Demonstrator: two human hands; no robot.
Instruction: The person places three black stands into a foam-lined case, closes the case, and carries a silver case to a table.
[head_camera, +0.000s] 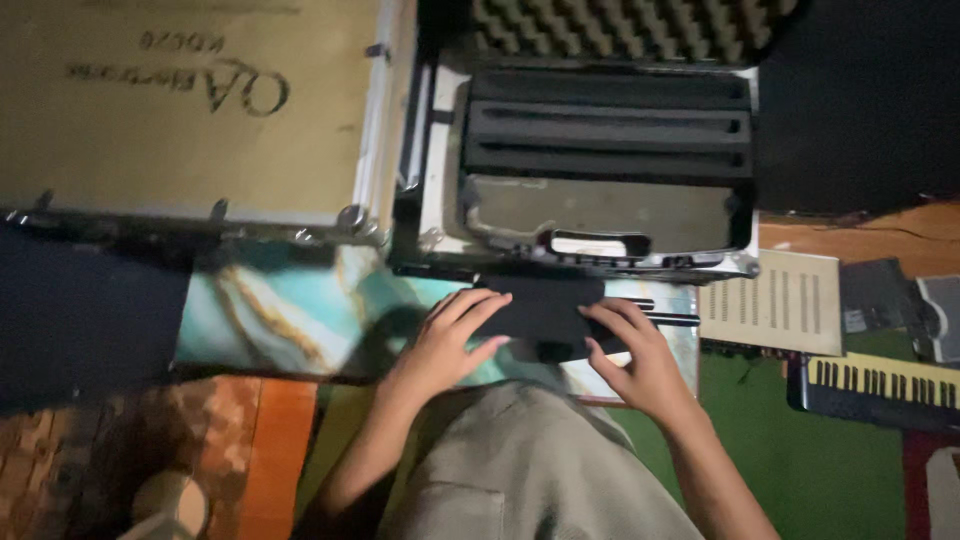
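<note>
Evidently flat black rectangular pad (545, 312) was out, just before open foam-lined case (600, 140); left hand (452, 335) & right hand (635, 355) gripped its ends; not stowed.

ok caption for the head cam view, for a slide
Both hands, left hand and right hand, grip a flat black object on a marbled teal surface before an open foam-lined case.

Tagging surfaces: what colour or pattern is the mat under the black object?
Teal and white marble swirl with gold veins on the mat; head view.
</note>
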